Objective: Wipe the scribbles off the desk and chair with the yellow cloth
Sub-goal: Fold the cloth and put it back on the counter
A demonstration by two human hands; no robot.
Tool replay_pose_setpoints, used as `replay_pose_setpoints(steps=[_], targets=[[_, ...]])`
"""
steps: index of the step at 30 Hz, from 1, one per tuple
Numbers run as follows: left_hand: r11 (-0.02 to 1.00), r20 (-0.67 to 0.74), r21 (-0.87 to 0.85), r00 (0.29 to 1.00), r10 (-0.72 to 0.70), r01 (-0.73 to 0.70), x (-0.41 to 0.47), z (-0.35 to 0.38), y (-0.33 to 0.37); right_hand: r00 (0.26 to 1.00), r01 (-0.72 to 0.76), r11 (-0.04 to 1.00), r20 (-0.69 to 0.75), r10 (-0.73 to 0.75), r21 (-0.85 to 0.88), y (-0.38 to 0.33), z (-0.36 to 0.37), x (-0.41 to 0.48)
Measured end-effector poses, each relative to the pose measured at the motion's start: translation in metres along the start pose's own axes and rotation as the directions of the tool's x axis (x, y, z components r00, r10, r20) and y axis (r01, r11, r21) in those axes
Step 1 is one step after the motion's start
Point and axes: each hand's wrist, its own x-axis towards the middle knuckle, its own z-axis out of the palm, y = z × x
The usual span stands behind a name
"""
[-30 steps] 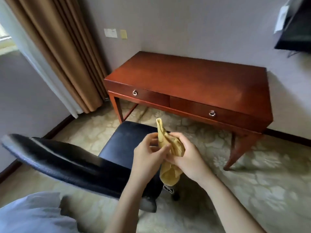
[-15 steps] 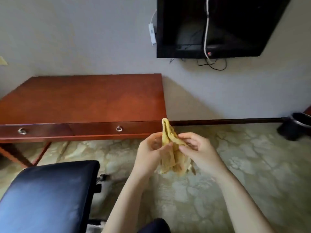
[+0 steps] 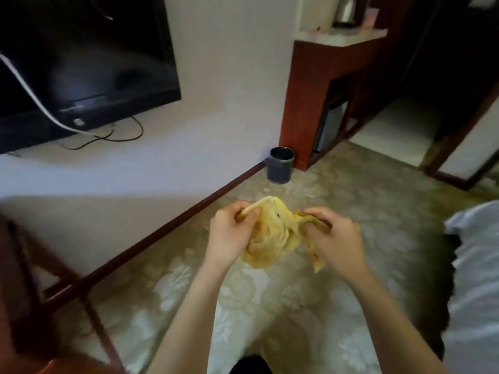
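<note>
Yellow, soft and crumpled, the cloth [image 3: 270,236] hangs bunched in mid-air between both hands, above a pale carpet [image 3: 243,306] with a floral pattern. The left hand [image 3: 229,233] pinches one twisted edge between thumb and curled fingers. The right hand [image 3: 334,238] grips the opposite edge, and a loose corner dangles below it. Beyond the cloth, a dark cylindrical bin [image 3: 280,164] with a metal rim stands by the white wall, just beside a red-brown wooden cabinet [image 3: 307,98] whose pale top carries a shiny kettle [image 3: 345,9]. Up and left of the cloth hangs a glossy black television [image 3: 81,63] with a white cable [image 3: 32,103] across it; its small logo is too blurred to read. Low to the cloth's left the red-brown legs of the desk [image 3: 24,265] show, and to its right lies rumpled white bedding [image 3: 475,265].
</note>
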Motion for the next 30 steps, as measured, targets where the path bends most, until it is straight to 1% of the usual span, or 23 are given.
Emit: replay_pose_setpoints(steps=[1, 3, 5, 7, 8, 10, 12, 14, 15, 17, 18, 19, 21, 23, 26, 28, 29, 30], targets=[[1.000, 0.057, 0.011, 0.998, 0.024, -0.025, 0.032, 0.015, 0.007, 0.999, -0.015, 1.000, -0.029, 0.014, -0.027, 0.009, -0.005, 0.026], [0.989, 0.189, 0.110, 0.979, 0.081, -0.103, 0.081, 0.040, 0.019, 0.999, -0.033, 0.999, -0.037, 0.032, -0.018, 0.020, -0.010, 0.067], [0.956, 0.310, 0.203, 0.940, 0.141, -0.211, 0.125, 0.062, 0.027, 0.999, -0.032, 0.999, -0.037, 0.033, 0.011, 0.029, -0.016, 0.101], [0.924, 0.407, 0.242, 0.896, 0.179, -0.295, 0.168, 0.087, 0.032, 0.994, -0.075, 0.995, -0.069, 0.080, 0.068, 0.044, -0.023, 0.134], [0.917, 0.433, 0.248, 0.883, 0.183, -0.312, 0.186, 0.099, 0.033, 0.989, -0.113, 0.988, -0.080, 0.122, 0.108, 0.054, -0.027, 0.149], [0.929, 0.413, 0.230, 0.893, 0.177, -0.290, 0.217, 0.124, 0.036, 0.961, -0.231, 0.947, -0.098, 0.257, 0.222, 0.079, -0.038, 0.179], [0.949, 0.336, 0.196, 0.926, 0.173, -0.248, 0.242, 0.146, 0.035, 0.914, -0.329, 0.856, -0.091, 0.395, 0.399, 0.099, -0.048, 0.204], [0.962, 0.274, 0.177, 0.949, 0.156, -0.209, 0.269, 0.173, 0.032, 0.856, -0.414, 0.701, -0.014, 0.517, 0.581, 0.123, -0.055, 0.233], [0.970, 0.251, 0.156, 0.957, 0.144, -0.187, 0.282, 0.184, 0.031, 0.829, -0.444, 0.602, 0.048, 0.558, 0.664, 0.133, -0.057, 0.248], [0.991, 0.220, 0.065, 0.970, 0.104, -0.121, 0.313, 0.215, 0.033, 0.792, -0.468, 0.405, 0.170, 0.587, 0.785, 0.159, -0.065, 0.284], [0.996, 0.224, 0.000, 0.971, 0.083, -0.085, 0.327, 0.230, 0.035, 0.784, -0.470, 0.329, 0.216, 0.582, 0.819, 0.173, -0.071, 0.303], [0.996, 0.238, -0.071, 0.969, 0.069, -0.054, 0.343, 0.244, 0.039, 0.778, -0.475, 0.284, 0.246, 0.578, 0.833, 0.185, -0.076, 0.323], [0.984, 0.270, -0.180, 0.962, 0.043, 0.007, 0.379, 0.274, 0.050, 0.779, -0.496, 0.306, 0.260, 0.571, 0.813, 0.212, -0.090, 0.366], [0.962, 0.289, -0.268, 0.957, 0.026, 0.055, 0.415, 0.302, 0.066, 0.798, -0.532, 0.383, 0.294, 0.527, 0.755, 0.234, -0.108, 0.409], [0.949, 0.320, -0.310, 0.946, 0.050, 0.055, 0.466, 0.338, 0.090, 0.793, -0.589, 0.489, 0.347, 0.500, 0.643, 0.258, -0.139, 0.470], [0.939, 0.344, -0.339, 0.937, 0.058, 0.067, 0.491, 0.355, 0.100, 0.821, -0.554, 0.537, 0.309, 0.480, 0.636, 0.269, -0.154, 0.504], [0.929, 0.349, -0.359, 0.936, 0.042, 0.092, 0.511, 0.370, 0.103, 0.844, -0.514, 0.557, 0.268, 0.465, 0.652, 0.281, -0.164, 0.529], [0.921, 0.350, -0.371, 0.936, 0.023, 0.116, 0.523, 0.378, 0.105, 0.874, -0.448, 0.590, 0.192, 0.446, 0.671, 0.287, -0.170, 0.544]])
